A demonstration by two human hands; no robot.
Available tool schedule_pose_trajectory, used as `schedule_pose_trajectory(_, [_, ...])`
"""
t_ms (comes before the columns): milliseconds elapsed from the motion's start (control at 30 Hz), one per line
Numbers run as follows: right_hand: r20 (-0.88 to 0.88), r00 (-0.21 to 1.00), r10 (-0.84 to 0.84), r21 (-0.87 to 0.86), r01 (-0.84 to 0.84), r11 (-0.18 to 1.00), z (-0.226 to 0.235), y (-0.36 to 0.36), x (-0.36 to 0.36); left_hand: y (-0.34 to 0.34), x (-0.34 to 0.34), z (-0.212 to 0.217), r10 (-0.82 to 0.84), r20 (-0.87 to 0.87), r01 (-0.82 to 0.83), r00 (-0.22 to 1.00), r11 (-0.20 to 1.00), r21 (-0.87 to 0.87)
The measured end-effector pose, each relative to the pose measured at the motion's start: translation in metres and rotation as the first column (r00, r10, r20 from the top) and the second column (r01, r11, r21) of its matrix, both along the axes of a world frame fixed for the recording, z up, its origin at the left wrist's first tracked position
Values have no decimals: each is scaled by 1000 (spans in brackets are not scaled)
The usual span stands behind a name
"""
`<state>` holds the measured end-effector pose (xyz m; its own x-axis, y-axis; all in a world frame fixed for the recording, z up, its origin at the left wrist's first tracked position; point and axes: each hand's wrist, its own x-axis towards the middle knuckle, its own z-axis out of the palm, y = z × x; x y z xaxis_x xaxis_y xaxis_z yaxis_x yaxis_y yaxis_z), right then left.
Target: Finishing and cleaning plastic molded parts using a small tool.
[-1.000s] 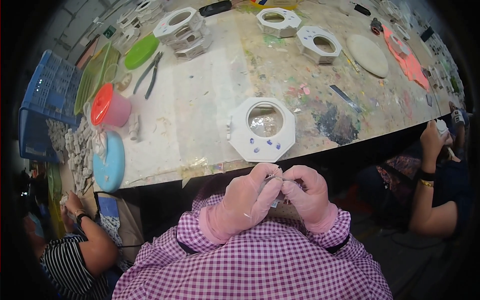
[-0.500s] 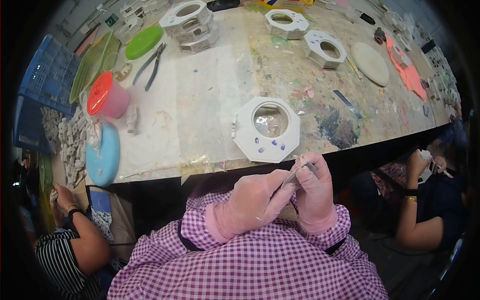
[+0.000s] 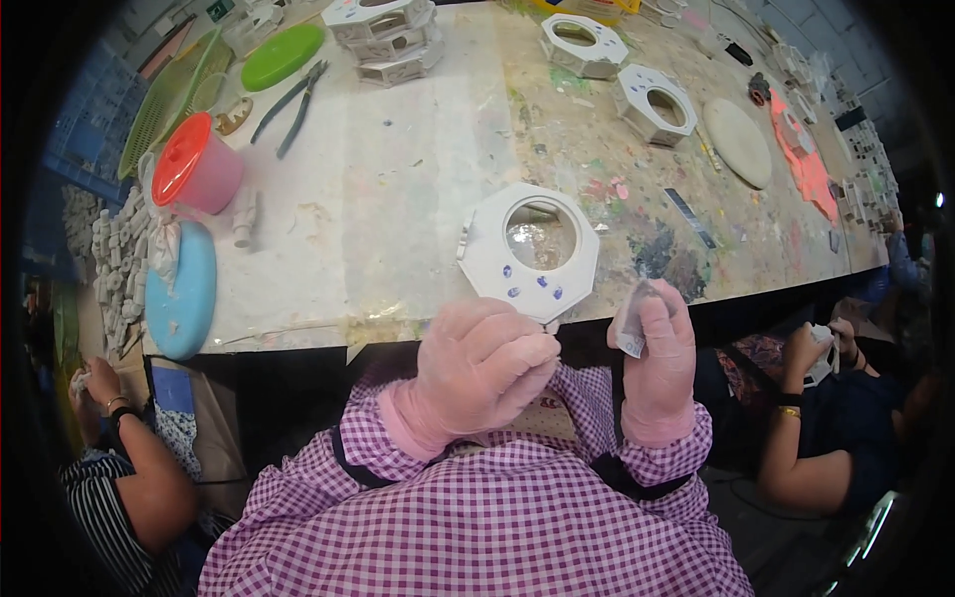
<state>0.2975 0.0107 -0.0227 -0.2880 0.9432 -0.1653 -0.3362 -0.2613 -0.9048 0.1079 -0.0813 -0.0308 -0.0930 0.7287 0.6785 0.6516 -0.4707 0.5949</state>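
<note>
Purple-and-white checks across the smock [image 3: 468,527], closest of all. Wears thin pink gloves [image 3: 662,423] on both hands. Bends the fingers of the left hand [image 3: 482,363] inward, overlapping the near edge of a frame from this view; cannot tell whether closed on anything, or whether touching that edge. Grips a small grey sheet [image 3: 631,334] between thumb and fingers of the right hand [image 3: 647,333], raised in front of the table [image 3: 428,179], apart from the left. Just beyond, flat near the table's edge, a white octagonal frame [image 3: 484,244] with a round opening and purple-blue spots on its near side.

Off to the left, a blue oval [image 3: 194,308] beside a heap of pale grey pieces [image 3: 119,269]. Off to the right, a co-worker's hands around a white piece [image 3: 820,353].

Farther up the table, a narrow dark strip [image 3: 689,219] on the right; on the left, a pink tub [image 3: 219,179] with a red lid [image 3: 182,159]. Beyond, pliers [image 3: 290,109] with handles spread, and a pale oval disc [image 3: 738,144] near a coral sheet [image 3: 804,164]. Farther back, two more spotted frames [image 3: 657,82], a green oval [image 3: 284,57] and a stack of white frames [image 3: 393,48].
</note>
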Motion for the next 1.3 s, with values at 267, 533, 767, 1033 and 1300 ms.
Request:
schedule_pose_trajectory(267, [415,909,-28,322,-118,939,7,-7,-29,7,-12,-15,221,-198,-218,955,975,38])
schedule_pose_trajectory(533, [732,637,-243,574,-383,724,14,26,-38,10,-16,-13,190,-170,-191,967,982,10])
schedule_pose_trajectory(767, [721,611,-327,671,-494,553,19,37,-50,13,-15,-16,188,-134,-188,973,982,13])
schedule_pose_trajectory(1033, [726,619,-298,681,-589,435,17,35,-32,15,-12,-11,184,-93,-186,979,982,-20])
schedule_pose_trajectory(1300, [713,655,-250,630,-443,637,16,77,-38,21,-10,-11,232,-162,-235,959,972,3])
